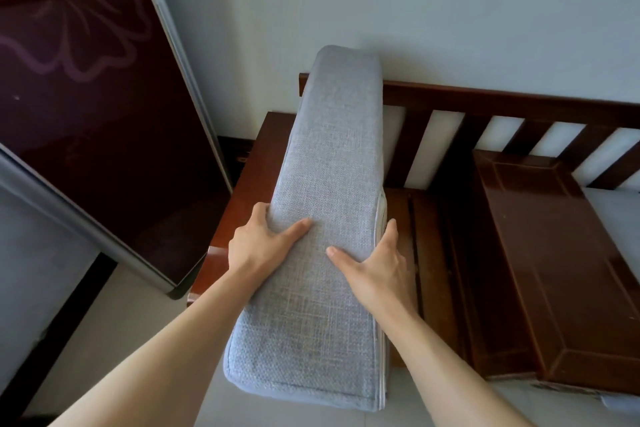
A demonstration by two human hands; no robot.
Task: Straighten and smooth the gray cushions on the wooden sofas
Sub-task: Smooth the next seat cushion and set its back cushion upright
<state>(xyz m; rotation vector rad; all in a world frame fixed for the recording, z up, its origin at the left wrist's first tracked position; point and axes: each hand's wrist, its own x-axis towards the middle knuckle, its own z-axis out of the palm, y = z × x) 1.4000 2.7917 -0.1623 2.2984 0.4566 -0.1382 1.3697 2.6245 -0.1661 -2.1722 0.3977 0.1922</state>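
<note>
Pale wall, dark slatted wooden sofa frame [502,104] w/ long gray woven cushion [332,184] on edge at 12 o'clock: soft, light, bendy; left hand [263,246] & right hand [377,270] clamp its long sides mid-length.

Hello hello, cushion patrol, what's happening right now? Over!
Both hands gripping: left hand and right hand hold the gray cushion by its sides. Cushion stands on edge over the bare wooden sofa seat. Nothing in the way.
</note>
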